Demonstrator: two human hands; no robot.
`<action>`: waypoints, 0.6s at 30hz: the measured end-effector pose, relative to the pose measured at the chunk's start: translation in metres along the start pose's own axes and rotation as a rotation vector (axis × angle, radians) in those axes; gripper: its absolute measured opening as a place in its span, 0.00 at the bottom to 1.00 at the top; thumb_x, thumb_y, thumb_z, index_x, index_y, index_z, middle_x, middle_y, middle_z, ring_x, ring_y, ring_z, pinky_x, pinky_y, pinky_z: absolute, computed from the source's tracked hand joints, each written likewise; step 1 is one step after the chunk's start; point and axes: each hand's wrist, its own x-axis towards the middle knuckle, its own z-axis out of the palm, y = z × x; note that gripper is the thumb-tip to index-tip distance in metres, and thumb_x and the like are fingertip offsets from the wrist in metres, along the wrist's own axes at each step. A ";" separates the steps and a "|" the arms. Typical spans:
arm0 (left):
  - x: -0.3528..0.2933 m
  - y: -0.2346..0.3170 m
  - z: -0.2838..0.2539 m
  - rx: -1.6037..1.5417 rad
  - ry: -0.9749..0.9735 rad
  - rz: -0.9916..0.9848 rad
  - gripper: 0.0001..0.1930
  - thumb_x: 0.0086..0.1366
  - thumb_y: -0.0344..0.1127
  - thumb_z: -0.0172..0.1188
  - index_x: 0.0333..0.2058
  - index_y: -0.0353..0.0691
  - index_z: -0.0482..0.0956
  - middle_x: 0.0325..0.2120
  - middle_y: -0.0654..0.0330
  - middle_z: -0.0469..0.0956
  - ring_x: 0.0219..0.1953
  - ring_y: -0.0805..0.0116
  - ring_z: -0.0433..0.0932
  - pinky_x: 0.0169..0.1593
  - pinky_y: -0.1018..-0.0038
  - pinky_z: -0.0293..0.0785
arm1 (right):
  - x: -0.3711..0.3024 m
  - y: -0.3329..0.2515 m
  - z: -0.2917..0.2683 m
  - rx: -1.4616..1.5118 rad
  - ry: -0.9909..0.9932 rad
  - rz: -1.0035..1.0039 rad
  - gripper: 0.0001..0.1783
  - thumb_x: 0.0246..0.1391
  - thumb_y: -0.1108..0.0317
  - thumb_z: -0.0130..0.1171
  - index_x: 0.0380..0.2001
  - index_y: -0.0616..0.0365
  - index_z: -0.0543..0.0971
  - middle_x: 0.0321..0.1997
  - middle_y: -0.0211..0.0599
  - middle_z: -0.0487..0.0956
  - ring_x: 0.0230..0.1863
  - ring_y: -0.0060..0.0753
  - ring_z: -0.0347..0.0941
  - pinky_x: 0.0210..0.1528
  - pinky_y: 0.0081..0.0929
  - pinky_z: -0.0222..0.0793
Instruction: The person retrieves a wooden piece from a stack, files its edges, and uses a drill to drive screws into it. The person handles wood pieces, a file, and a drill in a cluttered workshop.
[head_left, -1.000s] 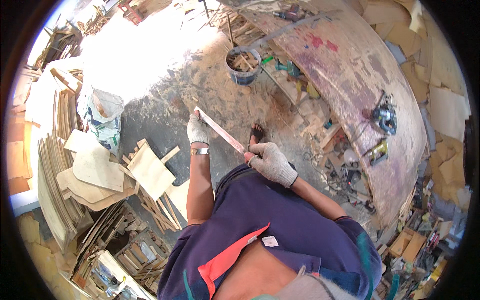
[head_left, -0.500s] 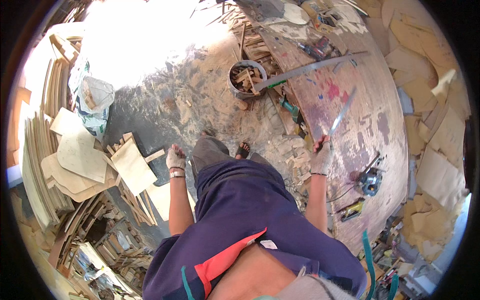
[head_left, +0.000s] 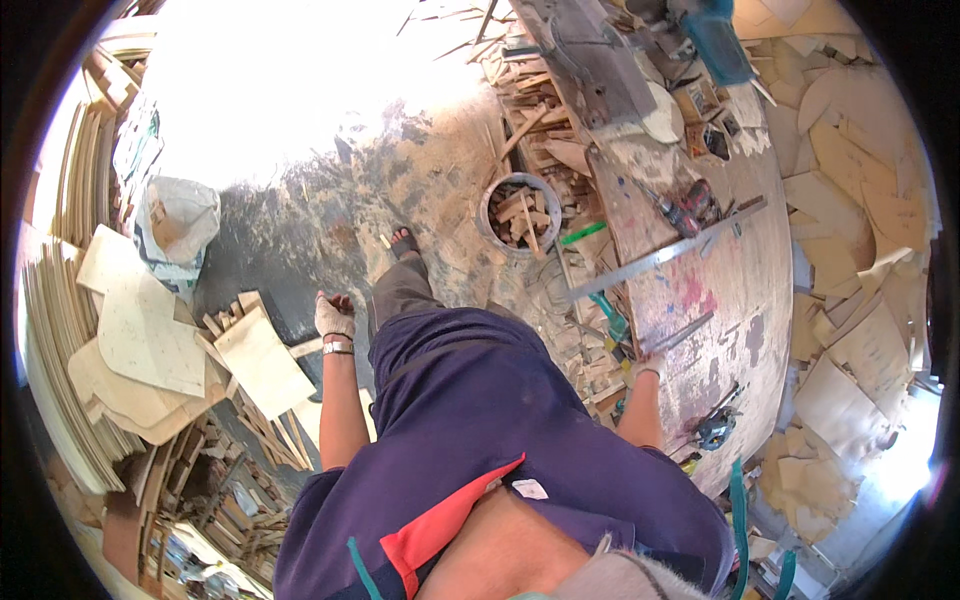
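Observation:
My left hand (head_left: pixel 335 316), in a fingerless knit glove with a watch at the wrist, hangs beside my leg. Its bare fingers are loosely curled and apart, with nothing visible in them. My right hand (head_left: pixel 645 366), gloved too, is at the near edge of the worn wooden workbench (head_left: pixel 735 290). A thin metal strip (head_left: pixel 684 330) reaches from its fingers out over the bench; the fingers are partly hidden and seem closed on its end. Farther along, a long metal straightedge (head_left: pixel 665 252) lies across the bench, its end jutting past the edge.
A red-and-black drill (head_left: pixel 690 208) and a router-like power tool (head_left: pixel 717 428) rest on the bench. A bucket of wood scraps (head_left: pixel 520 212) stands by it, near a teal tool (head_left: pixel 610 315). Stacked boards (head_left: pixel 65 340), a white sack (head_left: pixel 178 222) and a panel (head_left: pixel 264 362) are at left.
My view has shifted, with the bench tools appearing lower. The right hand and the thin metal strip have moved nearer, and the strip lies flatter. One foot has stepped forward to the left.

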 end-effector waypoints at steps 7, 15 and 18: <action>0.055 0.117 0.107 0.089 -0.153 0.174 0.10 0.72 0.43 0.60 0.36 0.43 0.78 0.30 0.61 0.81 0.30 0.66 0.81 0.34 0.70 0.76 | -0.144 -0.008 0.035 -0.719 0.623 -0.335 0.15 0.60 0.59 0.55 0.35 0.60 0.83 0.33 0.40 0.82 0.31 0.43 0.76 0.39 0.39 0.72; 0.099 0.151 0.248 0.300 -0.211 0.227 0.13 0.71 0.45 0.62 0.42 0.41 0.82 0.35 0.63 0.85 0.37 0.70 0.82 0.35 0.76 0.72 | -0.335 0.038 0.229 -1.281 -0.492 -1.043 0.12 0.61 0.61 0.60 0.39 0.58 0.83 0.34 0.54 0.83 0.37 0.57 0.81 0.41 0.44 0.75; 0.105 0.142 0.307 0.352 -0.230 0.136 0.13 0.71 0.44 0.61 0.44 0.40 0.82 0.36 0.63 0.85 0.35 0.73 0.81 0.35 0.77 0.71 | -0.382 0.056 0.339 -1.268 -0.761 -1.076 0.13 0.62 0.59 0.60 0.39 0.57 0.82 0.33 0.53 0.83 0.38 0.59 0.81 0.40 0.46 0.75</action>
